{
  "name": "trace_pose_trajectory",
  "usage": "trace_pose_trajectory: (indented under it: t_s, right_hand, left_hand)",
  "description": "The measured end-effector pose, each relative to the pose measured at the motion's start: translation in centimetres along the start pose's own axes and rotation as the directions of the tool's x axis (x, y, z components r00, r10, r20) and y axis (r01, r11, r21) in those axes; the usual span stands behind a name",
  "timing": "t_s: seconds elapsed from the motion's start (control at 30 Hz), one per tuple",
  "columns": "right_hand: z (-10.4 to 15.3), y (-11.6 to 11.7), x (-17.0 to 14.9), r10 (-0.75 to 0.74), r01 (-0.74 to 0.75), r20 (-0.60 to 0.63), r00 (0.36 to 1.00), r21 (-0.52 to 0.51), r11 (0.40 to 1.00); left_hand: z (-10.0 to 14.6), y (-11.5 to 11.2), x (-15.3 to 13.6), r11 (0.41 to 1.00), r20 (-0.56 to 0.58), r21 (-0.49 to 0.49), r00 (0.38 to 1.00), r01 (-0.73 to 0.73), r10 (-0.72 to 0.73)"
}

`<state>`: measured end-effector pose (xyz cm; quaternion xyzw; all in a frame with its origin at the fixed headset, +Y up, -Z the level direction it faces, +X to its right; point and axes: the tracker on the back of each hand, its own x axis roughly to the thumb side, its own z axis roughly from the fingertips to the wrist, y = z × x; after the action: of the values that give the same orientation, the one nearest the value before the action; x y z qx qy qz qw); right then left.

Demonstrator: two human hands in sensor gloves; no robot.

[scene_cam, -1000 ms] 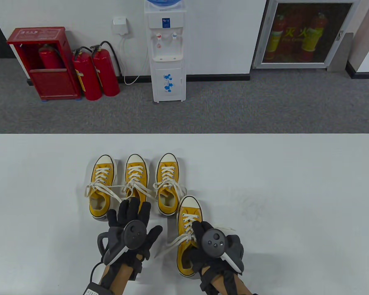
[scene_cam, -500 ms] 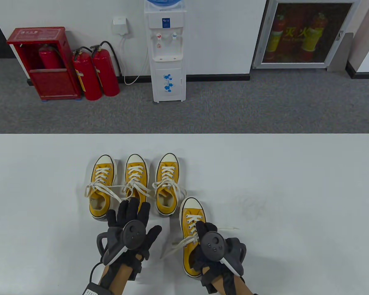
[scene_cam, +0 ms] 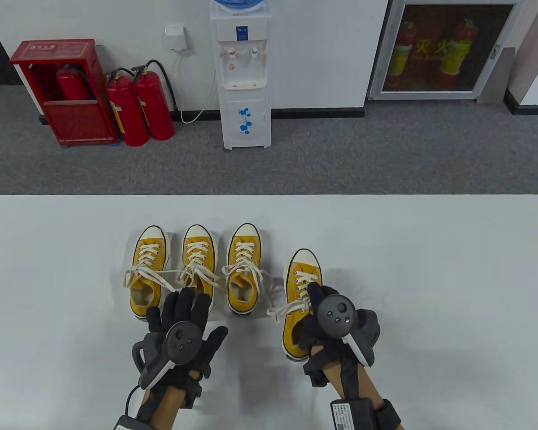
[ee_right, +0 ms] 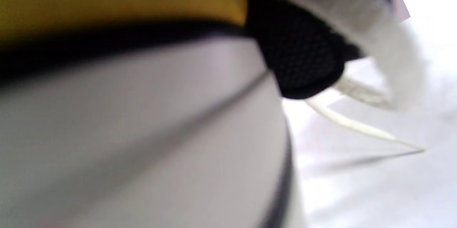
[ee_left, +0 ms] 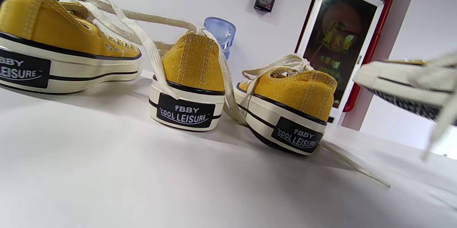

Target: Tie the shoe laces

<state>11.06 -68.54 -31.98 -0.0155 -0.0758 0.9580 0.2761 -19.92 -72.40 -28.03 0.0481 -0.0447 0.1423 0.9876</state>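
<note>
The fourth shoe (scene_cam: 301, 286), gripped around its heel by our right hand (scene_cam: 336, 322) while the left hand (scene_cam: 184, 327) hovers with fingers spread, we set down level beside the row before taking its loose laces (scene_cam: 287, 309).

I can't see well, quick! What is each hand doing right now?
Left hand: open, fingers spread flat, holding nothing.
Right hand: gripping the yellow shoe, which the left wrist view shows lifted off the table.

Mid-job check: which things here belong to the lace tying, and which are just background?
Job:
- three yellow shoes in a row
- fourth yellow shoe, in the right hand
- left hand

Background:
- water dispenser
- fire extinguishers
- red cabinet
</note>
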Motion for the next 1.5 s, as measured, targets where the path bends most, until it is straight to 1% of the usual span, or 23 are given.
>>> trace_pose_trajectory:
  t_s: [0.07, 0.2, 0.3, 0.37, 0.53, 0.67, 0.73, 0.8, 0.87, 0.93, 1.07, 1.17, 1.3, 1.4, 1.5]
  right_hand:
    - [-1.0, -0.3, -0.1, -0.030, 0.030, 0.000, 1.000, -0.009, 1.000]
    - [-3.1, -0.4, -0.5, -0.028, 0.027, -0.011, 1.000, -0.050, 0.998]
    - [-4.8, 0.3, -1.3, -0.028, 0.027, -0.014, 1.000, -0.068, 0.997]
    - [-6.1, 1.2, -2.0, -0.027, 0.025, -0.018, 0.999, -0.077, 0.997]
    - [-8.7, 3.6, -3.4, -0.003, 0.000, -0.053, 0.999, -0.060, 0.998]
    - [-9.7, 5.6, -4.2, 0.002, -0.004, -0.066, 0.998, -0.037, 0.999]
    - [-9.8, 6.2, -4.2, 0.016, -0.018, -0.060, 0.998, -0.030, 0.999]
    - [-9.7, 6.8, -4.3, 0.048, -0.048, -0.047, 0.998, 0.003, 0.999]
    - [-9.5, 6.9, -4.3, 0.076, -0.077, -0.037, 0.996, -0.028, 0.997]
    - [-9.3, 7.0, -4.5, 0.082, -0.081, -0.051, 0.995, 0.029, 0.996]
    - [-8.8, 6.0, -4.5, 0.082, -0.080, -0.044, 0.996, 0.045, 0.996]
    - [-7.9, 5.0, -4.3, 0.100, -0.097, -0.025, 0.995, 0.104, 0.990]
    - [-5.9, 3.3, -3.7, 0.132, -0.134, 0.036, 0.991, 0.082, 0.988]
    - [-4.3, 2.7, -3.2, 0.153, -0.161, 0.080, 0.985, 0.100, 0.982]
    - [-2.4, 2.2, -2.5, 0.182, -0.198, 0.153, 0.971, 0.091, 0.976]
  left_hand:
    - [0.0, -0.2, 0.3, 1.000, 0.009, -0.003, 1.000, 0.011, -0.011]
    - [0.0, -0.6, 0.6, 0.999, 0.019, -0.016, 0.999, 0.036, -0.036]
    - [0.0, -0.8, 0.6, 0.999, 0.020, -0.017, 0.999, 0.037, -0.037]
    - [0.0, -0.8, 0.7, 0.999, 0.022, -0.019, 0.999, 0.043, -0.043]
    - [0.1, -1.2, 1.2, 0.998, 0.036, -0.028, 0.998, 0.054, -0.053]
    - [0.1, -1.3, 1.5, 0.997, 0.049, -0.030, 0.997, 0.069, -0.067]
    - [0.1, -1.3, 1.6, 0.997, 0.053, -0.030, 0.996, 0.072, -0.070]
    - [0.2, -1.3, 1.7, 0.997, 0.058, -0.026, 0.996, 0.071, -0.070]
    - [0.2, -1.3, 1.8, 0.997, 0.062, -0.023, 0.995, 0.074, -0.072]
    - [0.2, -1.3, 1.9, 0.997, 0.065, -0.022, 0.995, 0.078, -0.077]
    - [0.2, -1.3, 1.9, 0.996, 0.063, -0.028, 0.995, 0.084, -0.082]
    - [0.1, -1.5, 1.6, 0.996, 0.050, -0.040, 0.995, 0.083, -0.081]
    - [0.0, -1.7, 1.2, 0.995, 0.033, -0.059, 0.996, 0.079, -0.078]
    - [0.1, -1.7, 1.2, 0.995, 0.029, -0.063, 0.996, 0.083, -0.081]
    - [0.1, -1.7, 1.3, 0.994, 0.028, -0.064, 0.996, 0.086, -0.085]
